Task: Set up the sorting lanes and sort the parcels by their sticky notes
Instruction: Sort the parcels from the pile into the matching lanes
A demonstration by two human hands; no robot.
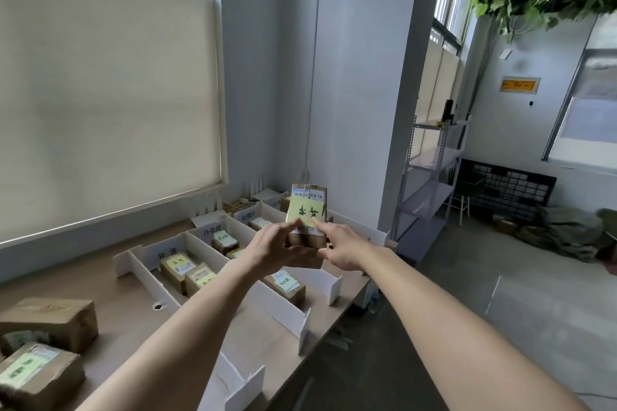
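I hold a small brown parcel [309,220] upright above the sorting lanes. A yellow sticky note [305,210] with dark handwriting covers its face. My left hand [275,248] grips the parcel's lower left side, with the index finger on the note. My right hand [344,248] holds the lower right side, and its index finger points at the note's bottom edge. Below, white foam-board dividers [213,252] form labelled lanes on the wooden table [110,280]. Several parcels with notes lie in the lanes, such as two [188,272] in the left lane and one [285,284] nearer the table edge.
Two unsorted brown parcels [43,354] sit at the table's near left. Loose white divider pieces [245,384] stand at the near edge. A metal shelf rack [430,187] stands to the right on the floor. A roller blind covers the window behind the table.
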